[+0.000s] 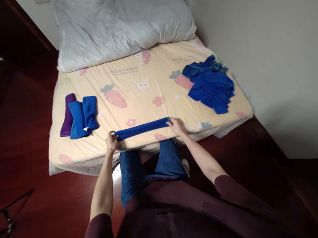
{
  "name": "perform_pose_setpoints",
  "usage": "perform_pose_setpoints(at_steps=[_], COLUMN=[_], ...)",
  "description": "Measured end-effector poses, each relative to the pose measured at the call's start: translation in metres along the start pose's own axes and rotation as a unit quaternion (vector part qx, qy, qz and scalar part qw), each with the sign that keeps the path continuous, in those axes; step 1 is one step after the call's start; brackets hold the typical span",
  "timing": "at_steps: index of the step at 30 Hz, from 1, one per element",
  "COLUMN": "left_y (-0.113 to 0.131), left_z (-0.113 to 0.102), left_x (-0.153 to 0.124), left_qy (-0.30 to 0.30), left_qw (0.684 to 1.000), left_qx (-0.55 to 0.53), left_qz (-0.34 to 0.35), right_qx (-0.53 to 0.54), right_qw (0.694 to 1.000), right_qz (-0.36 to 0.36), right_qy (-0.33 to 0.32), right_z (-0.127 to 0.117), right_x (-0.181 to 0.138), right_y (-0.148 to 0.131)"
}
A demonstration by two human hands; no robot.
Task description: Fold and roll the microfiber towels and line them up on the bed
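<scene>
A blue towel (pixel 142 129), folded into a long narrow strip, lies across the near part of the bed. My left hand (pixel 111 141) pinches its left end, and my right hand (pixel 175 126) grips the right end. To the left rest three folded or rolled towels: a purple towel (pixel 67 117), a blue towel (pixel 77 120) with a small white tag near its lower end, and another blue towel (pixel 90 112). Over on the right side sits a crumpled pile of blue cloths (pixel 211 86), some with green edging.
The bed (pixel 138 86) has a yellow sheet printed with carrots and rabbits. A pale grey quilt (pixel 124 23) is bunched at its head. A wall (pixel 282 53) stands to the right. Black metal stand legs (pixel 8 221) are on the dark red floor at the lower left.
</scene>
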State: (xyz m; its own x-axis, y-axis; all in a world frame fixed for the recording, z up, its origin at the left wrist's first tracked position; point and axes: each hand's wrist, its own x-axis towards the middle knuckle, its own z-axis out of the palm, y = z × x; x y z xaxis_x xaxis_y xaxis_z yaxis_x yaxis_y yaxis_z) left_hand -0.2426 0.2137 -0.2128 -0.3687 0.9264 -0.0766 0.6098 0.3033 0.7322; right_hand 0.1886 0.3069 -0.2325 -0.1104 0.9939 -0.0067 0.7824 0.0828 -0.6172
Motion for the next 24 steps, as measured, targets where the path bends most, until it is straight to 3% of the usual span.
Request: perform_pose_setpoints(at_steps=[13, 15, 18, 21, 24], left_y=[0.004, 0.015, 0.038, 0.05, 0.04], left_z=[0.002, 0.01, 0.034, 0.057, 0.059], left_x=[0.013, 0.006, -0.011, -0.027, -0.036], left_qy=[-0.012, 0.017, 0.032, -0.043, -0.069], left_qw=[0.999, 0.995, 0.976, 0.953, 0.954], left_qx=[0.046, 0.097, 0.17, 0.199, 0.199], left_qz=[-0.027, 0.004, 0.134, 0.226, 0.215], right_qx=[-0.018, -0.052, -0.115, -0.161, -0.177], right_qw=[0.997, 0.998, 0.992, 0.973, 0.955], right_qz=[0.059, 0.037, -0.037, -0.159, -0.209], right_qy=[-0.047, -0.014, 0.031, -0.051, -0.116], right_z=[-0.003, 0.001, 0.013, 0.028, 0.033], right_x=[0.008, 0.005, -0.003, -0.013, -0.023], right_y=[-0.009, -0.018, -0.042, -0.061, -0.061])
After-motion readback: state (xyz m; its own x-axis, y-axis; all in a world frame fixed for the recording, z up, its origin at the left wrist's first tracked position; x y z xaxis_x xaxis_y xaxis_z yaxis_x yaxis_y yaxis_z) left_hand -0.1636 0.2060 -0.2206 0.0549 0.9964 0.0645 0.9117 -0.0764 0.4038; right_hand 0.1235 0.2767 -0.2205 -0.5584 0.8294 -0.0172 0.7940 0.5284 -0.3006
